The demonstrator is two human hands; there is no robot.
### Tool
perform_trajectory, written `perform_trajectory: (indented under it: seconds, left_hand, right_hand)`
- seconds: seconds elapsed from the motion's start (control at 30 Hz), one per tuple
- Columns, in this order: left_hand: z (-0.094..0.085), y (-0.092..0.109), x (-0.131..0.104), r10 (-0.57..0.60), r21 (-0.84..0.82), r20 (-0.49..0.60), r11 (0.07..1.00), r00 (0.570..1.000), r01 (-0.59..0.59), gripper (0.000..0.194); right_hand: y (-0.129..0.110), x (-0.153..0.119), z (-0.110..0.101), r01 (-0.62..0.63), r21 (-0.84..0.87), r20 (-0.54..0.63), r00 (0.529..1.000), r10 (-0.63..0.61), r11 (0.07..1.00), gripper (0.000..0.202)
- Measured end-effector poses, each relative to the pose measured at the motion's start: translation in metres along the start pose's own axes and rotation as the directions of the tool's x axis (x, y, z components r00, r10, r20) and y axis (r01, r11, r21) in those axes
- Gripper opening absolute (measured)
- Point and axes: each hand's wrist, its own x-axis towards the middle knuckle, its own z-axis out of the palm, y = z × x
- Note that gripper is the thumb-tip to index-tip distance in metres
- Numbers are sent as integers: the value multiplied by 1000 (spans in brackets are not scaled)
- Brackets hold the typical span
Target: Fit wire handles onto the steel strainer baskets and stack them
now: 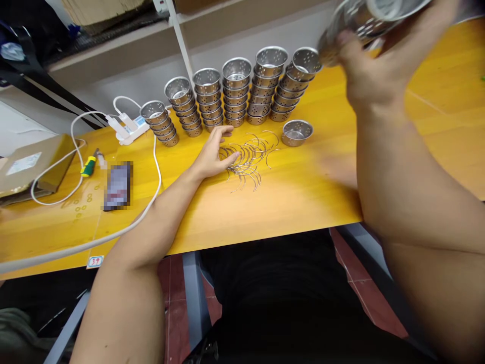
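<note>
My left hand (215, 155) rests at the left edge of a loose pile of thin curved metal wires (248, 159), its thumb and fingers apart. Raised at the upper right, my right hand (382, 71) grips perforated metal cups (364, 23), which are blurred and partly cut off by the frame's top. A single perforated cup (297, 133) stands upright on the table just right of the wires. Behind them, several stacks of the same cups (236, 91) form a row along the wall.
The yellow table (265, 212) also carries a white power strip (132, 132) with cables, a green-and-yellow-handled tool (88, 167), a pixelated phone-like object (118, 186), small rings (84, 207) and a cardboard box (56, 167). A white cable (149, 202) runs across my left forearm.
</note>
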Motion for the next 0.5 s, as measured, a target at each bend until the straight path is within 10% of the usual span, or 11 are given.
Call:
perform_trajectory:
  seconds: [0.07, 0.17, 0.27, 0.5]
  left_hand:
    - [2, -4, 0, 8, -14, 0, 1000, 1000, -8, 95]
    - [8, -11, 1, 44, -31, -37, 999, 998, -45, 119]
    - [14, -18, 3, 95, -16, -121, 995, 988, -97, 132]
    - [15, -24, 7, 107, 15, -198, 994, 974, -106, 128]
  right_hand:
    - [-11, -20, 38, 275, -55, -24, 961, -277, 960, 83]
    - [-23, -62, 94, -6, -42, 199, 980, 14, 999, 97]
    - [-32, -99, 135, -182, -94, 436, 876, 205, 979, 105]
    - [-40, -114, 155, -224, -104, 482, 841, 247, 969, 108]
